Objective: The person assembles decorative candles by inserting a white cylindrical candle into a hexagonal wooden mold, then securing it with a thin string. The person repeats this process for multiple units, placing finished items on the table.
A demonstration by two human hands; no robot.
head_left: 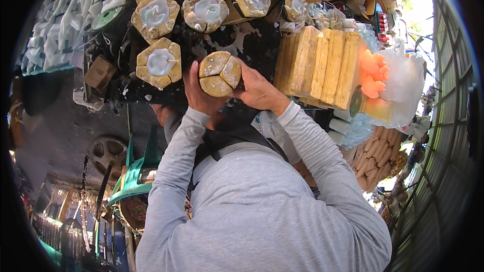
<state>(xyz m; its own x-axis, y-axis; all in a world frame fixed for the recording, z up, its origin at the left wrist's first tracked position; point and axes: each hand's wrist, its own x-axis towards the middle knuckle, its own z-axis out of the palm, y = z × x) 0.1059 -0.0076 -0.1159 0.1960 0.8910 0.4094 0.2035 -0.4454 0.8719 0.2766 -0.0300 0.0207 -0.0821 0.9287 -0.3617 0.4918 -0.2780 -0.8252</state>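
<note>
A round, yellowish mold [220, 74] in three wedge-shaped segments is held at the near edge of the black table. My left hand [200, 99] wraps its left side and my right hand [259, 88] grips its right side, both closed on it. Just left of it stands a hexagonal mold [159, 64] with glossy white material, perhaps wax, in its middle. Behind are more such molds, including one hexagonal mold [155, 16] and a rounder mold [205, 11], also filled with white. My fingertips are partly hidden behind the held mold.
To the right stands a row of upright yellow slabs [322, 65], beside orange petal-like pieces [373, 73] and a clear plastic bag [407, 85]. White pieces [60, 27] are heaped at the far left. A green plastic chair [132, 185] and a spoked wheel [108, 150] are at lower left.
</note>
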